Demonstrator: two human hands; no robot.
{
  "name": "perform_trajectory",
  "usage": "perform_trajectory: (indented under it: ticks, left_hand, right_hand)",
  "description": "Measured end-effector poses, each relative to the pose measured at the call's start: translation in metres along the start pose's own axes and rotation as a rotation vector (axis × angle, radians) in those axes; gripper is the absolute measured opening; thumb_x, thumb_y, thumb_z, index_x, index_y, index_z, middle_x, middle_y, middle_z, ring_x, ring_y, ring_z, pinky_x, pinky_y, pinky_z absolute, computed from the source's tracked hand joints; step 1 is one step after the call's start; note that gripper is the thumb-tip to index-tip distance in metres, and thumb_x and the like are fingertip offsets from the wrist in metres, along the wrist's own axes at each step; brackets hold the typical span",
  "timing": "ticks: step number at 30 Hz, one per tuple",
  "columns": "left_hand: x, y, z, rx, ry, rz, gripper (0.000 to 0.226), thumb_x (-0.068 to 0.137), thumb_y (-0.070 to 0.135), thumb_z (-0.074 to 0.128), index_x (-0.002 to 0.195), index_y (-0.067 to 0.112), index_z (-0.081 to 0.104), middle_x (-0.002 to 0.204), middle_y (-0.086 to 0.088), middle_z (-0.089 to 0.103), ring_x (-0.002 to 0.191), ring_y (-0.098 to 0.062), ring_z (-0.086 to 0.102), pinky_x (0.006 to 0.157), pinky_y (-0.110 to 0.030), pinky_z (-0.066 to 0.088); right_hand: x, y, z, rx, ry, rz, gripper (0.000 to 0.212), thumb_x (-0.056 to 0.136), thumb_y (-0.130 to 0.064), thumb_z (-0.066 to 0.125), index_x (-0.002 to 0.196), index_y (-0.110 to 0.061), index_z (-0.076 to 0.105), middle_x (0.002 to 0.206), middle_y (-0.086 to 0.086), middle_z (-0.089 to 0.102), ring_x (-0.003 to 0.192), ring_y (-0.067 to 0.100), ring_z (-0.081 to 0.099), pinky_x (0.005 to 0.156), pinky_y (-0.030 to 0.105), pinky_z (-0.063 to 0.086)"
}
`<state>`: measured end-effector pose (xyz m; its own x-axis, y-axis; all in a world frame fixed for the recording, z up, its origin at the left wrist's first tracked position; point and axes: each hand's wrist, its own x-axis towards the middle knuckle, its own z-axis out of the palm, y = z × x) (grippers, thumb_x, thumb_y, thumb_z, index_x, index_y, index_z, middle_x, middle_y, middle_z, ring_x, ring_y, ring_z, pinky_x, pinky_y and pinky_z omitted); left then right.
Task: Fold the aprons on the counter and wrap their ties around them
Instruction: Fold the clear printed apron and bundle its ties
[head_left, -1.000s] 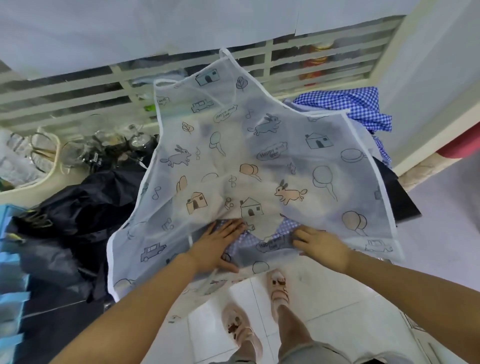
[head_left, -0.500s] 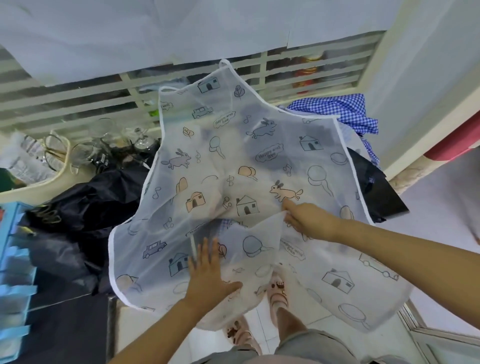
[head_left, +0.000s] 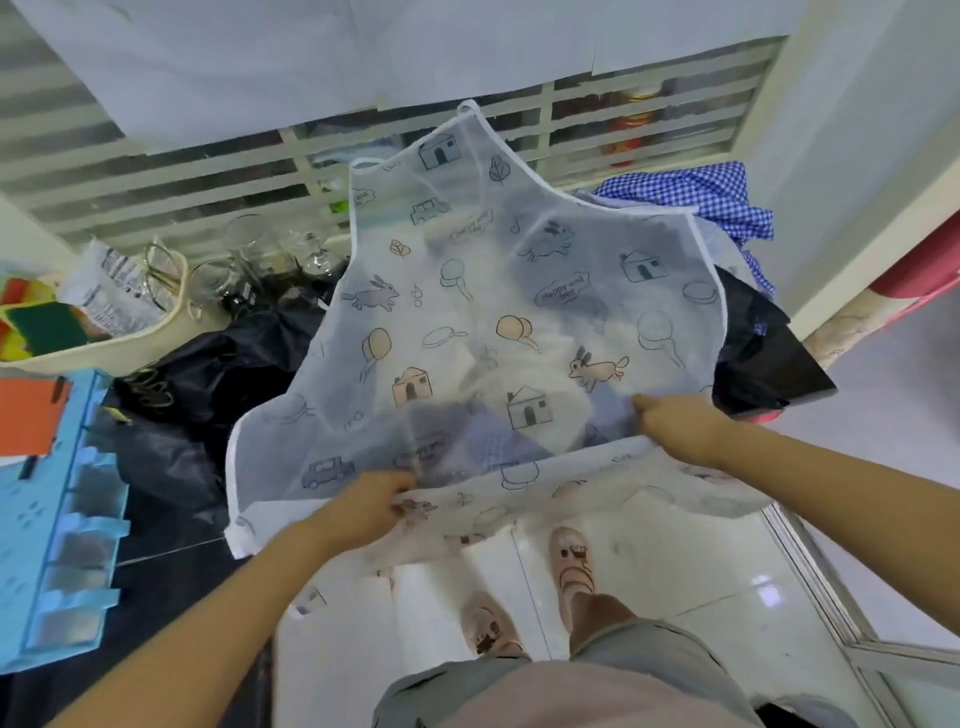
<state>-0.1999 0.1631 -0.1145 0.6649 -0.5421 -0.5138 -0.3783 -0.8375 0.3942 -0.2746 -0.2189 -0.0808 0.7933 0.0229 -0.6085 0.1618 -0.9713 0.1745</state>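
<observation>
A sheer white apron (head_left: 483, 312) printed with rabbits, houses and balloons lies spread over the counter, bib end away from me. Its lower part hangs over the counter's front edge toward the floor. My left hand (head_left: 358, 506) grips the fabric along the crease at the lower left. My right hand (head_left: 675, 423) pinches the same crease farther right. A blue checked apron (head_left: 711, 200) lies bunched at the back right, and part of it shows through the sheer cloth. A dark apron (head_left: 208, 384) is heaped to the left, with another dark piece (head_left: 769, 374) at the right.
Glass jars (head_left: 249, 260) stand at the back left by a cream basket (head_left: 114, 338) holding sponges and packets. A blue plastic rack (head_left: 62, 519) sits on the left of the counter. A louvred window runs behind. My sandalled feet stand on white floor tiles below.
Both hands went from lying flat on the apron to gripping it along a crease. The right hand moved out to the right. The lower part now hangs off the counter edge.
</observation>
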Motion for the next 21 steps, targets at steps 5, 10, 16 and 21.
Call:
perform_trajectory:
  ticks: [5, 10, 16, 21]
  left_hand:
    - [-0.009, -0.008, -0.042, 0.155, -0.354, -0.129, 0.021, 0.08, 0.001, 0.056, 0.09, 0.019, 0.057, 0.095, -0.003, 0.063, 0.082, -0.016, 0.053, 0.063, -0.024, 0.038]
    - [-0.012, -0.015, -0.103, -0.081, -0.509, -0.23, 0.031, 0.084, -0.001, 0.055, 0.106, 0.016, 0.068, 0.105, -0.001, 0.068, 0.095, -0.016, 0.06, 0.082, -0.023, 0.047]
    - [0.01, -0.035, -0.171, -0.246, -0.644, -0.367, 0.034, 0.079, -0.003, 0.059, 0.113, 0.001, 0.066, 0.112, -0.017, 0.068, 0.103, -0.031, 0.065, 0.092, -0.04, 0.052]
    - [0.056, -0.023, -0.192, 0.293, 0.094, -0.32, 0.019, 0.08, -0.001, 0.054, 0.062, 0.006, 0.051, 0.064, -0.002, 0.047, 0.063, -0.018, 0.044, 0.06, -0.029, 0.043]
  right_hand:
    - [-0.009, -0.005, -0.007, -0.099, -0.315, 0.057, 0.037, 0.096, -0.006, 0.047, 0.133, -0.007, 0.05, 0.14, 0.009, 0.05, 0.126, 0.025, 0.048, 0.1, 0.03, 0.038]
    - [-0.019, 0.028, -0.05, -0.07, -0.543, 0.124, 0.069, 0.084, -0.005, 0.064, 0.146, -0.016, 0.035, 0.147, 0.009, 0.042, 0.127, 0.025, 0.049, 0.091, 0.027, 0.044]
    - [-0.021, 0.079, -0.115, 0.063, -0.743, 0.197, 0.043, 0.089, -0.024, 0.067, 0.127, -0.006, 0.056, 0.102, -0.001, 0.054, 0.078, 0.013, 0.056, 0.085, 0.028, 0.049]
    - [0.011, 0.112, -0.143, 0.104, -0.463, 0.382, 0.054, 0.086, -0.034, 0.068, 0.131, -0.01, 0.05, 0.119, 0.006, 0.056, 0.093, 0.017, 0.059, 0.066, 0.019, 0.047]
